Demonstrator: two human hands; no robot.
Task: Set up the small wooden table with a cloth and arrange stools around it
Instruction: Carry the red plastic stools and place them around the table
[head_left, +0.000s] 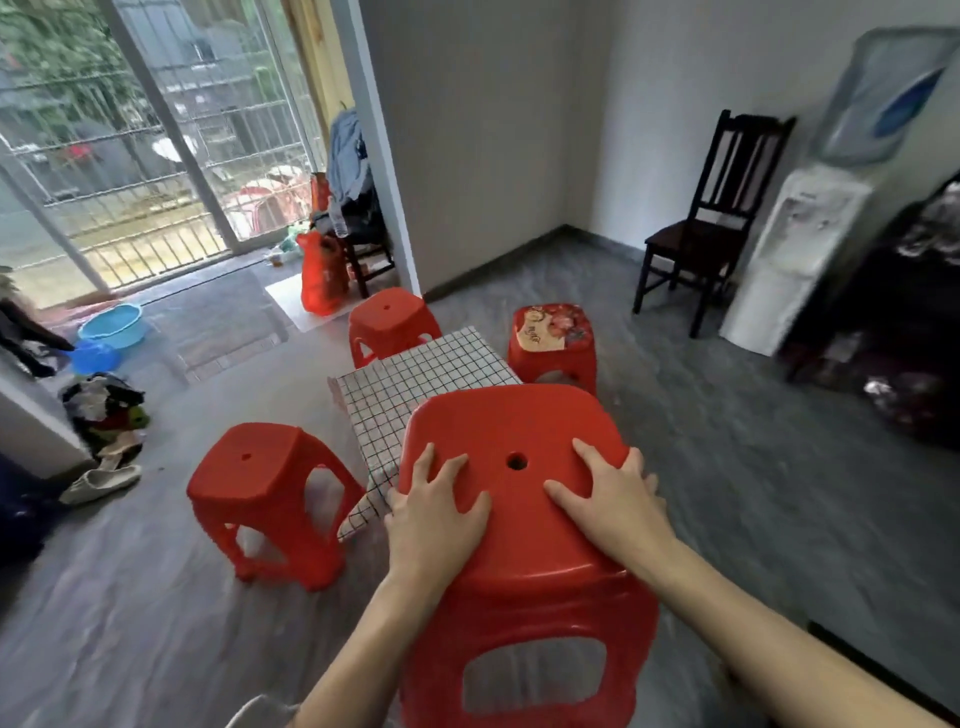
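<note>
Four red plastic stools are in view, and the one that matters sits directly under our hands: the nearest red plastic stool with a round hole in its seat (519, 499), standing against the near edge of the small surface covered in a white grid-patterned cloth (415, 384). Our left hand (439, 512) lies flat on the left part of the seat, fingers spread and straight, with the fingertips pointing toward the surface. Our right hand (610, 501) rests on the right part, fingers also spread, the outer ones reaching over the seat's right rim; neither hand appears to clamp anything. The two hands flank the hole about evenly, so neither is closer.

The surface lies straight ahead of both hands, and the stool's seat already overlaps its near edge in this view. We judge the remaining move to be a short push or settle forward. The other stools stand at the left edge (272, 493), the far left corner (389, 322) and the far right corner, the last with a floral seat (553, 335).
</note>
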